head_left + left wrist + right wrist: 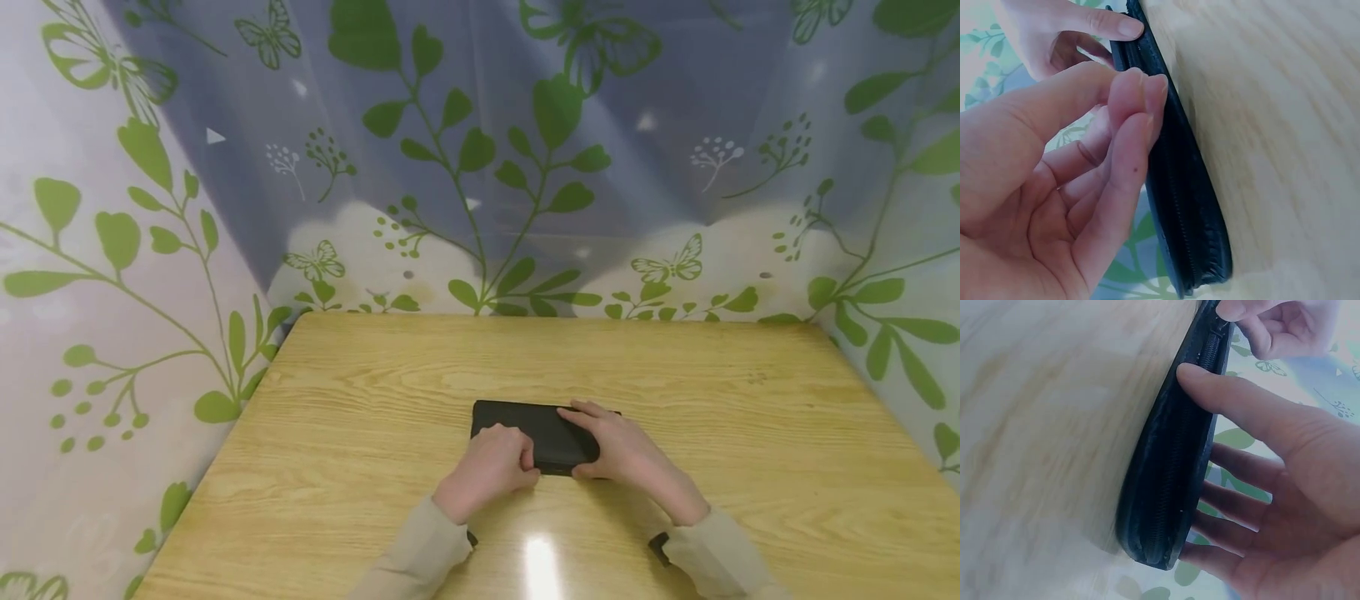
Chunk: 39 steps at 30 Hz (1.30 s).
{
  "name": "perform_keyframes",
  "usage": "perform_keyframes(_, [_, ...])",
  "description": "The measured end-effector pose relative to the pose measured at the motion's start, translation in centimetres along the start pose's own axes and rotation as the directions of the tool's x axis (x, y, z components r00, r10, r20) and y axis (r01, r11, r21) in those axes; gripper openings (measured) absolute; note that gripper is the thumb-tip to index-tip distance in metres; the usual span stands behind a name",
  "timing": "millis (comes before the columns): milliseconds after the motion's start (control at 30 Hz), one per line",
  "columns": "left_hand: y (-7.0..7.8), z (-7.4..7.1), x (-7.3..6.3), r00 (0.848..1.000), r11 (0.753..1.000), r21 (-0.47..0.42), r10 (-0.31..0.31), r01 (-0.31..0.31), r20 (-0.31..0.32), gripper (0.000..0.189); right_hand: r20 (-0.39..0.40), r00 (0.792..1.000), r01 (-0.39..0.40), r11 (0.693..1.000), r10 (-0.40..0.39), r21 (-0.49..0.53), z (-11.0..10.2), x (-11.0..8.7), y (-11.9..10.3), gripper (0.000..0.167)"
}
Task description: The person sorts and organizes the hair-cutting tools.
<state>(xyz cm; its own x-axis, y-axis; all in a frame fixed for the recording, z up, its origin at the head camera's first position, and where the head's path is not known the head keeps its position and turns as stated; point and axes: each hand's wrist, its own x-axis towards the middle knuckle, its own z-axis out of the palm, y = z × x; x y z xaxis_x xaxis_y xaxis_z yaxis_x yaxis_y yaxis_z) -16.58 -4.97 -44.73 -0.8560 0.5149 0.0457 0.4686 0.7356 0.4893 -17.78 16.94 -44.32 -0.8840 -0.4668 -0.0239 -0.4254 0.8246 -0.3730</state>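
Observation:
A black zip-around wallet lies on the wooden table, its zipped edge facing the person. My left hand has its thumb and fingers pinched together at the zip, near the middle of that edge. In the right wrist view, the zip's slider shows at the left hand's fingertips; its pull is mostly hidden by them. My right hand grips the wallet's right part, thumb against the zipped side and fingers spread over the top. Between the hands, the zip teeth look closed.
The light wood table extends around the wallet on all sides. A curtain printed with green leaves and butterflies hangs behind and at both sides. Light glares off the table's near part.

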Motion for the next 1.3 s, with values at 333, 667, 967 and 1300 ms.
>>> perform_keyframes(333, [-1.5, 0.2, -0.2, 0.999, 0.997, -0.066, 0.039, -0.041, -0.033, 0.031, 0.003, 1.0, 0.002, 1.0, -0.002, -0.001, -0.1, -0.1, 0.0, 0.083])
perform_keyframes(667, [-2.3, -0.3, -0.5, 0.998, 0.994, -0.095, 0.049, -0.053, -0.038, 0.028, 0.004, 1.0, -0.002, 1.0, 0.002, 0.006, 0.0, 0.0, 0.0, 0.084])
perform_keyframes(967, [-2.9, -1.2, -0.7, 1.0, 0.99, -0.137, -0.006, 0.01, 0.028, 0.027, 0.003, 1.0, 0.004, 1.0, -0.004, -0.002, 0.0, 0.0, 0.0, 0.084])
perform_keyframes(1300, [-3.2, -1.8, -0.9, 0.999, 0.987, -0.162, 0.0, 0.007, 0.042, 0.026, -0.004, 1.0, 0.01, 1.0, -0.01, 0.002, 0.0, -0.1, 0.1, 0.084])
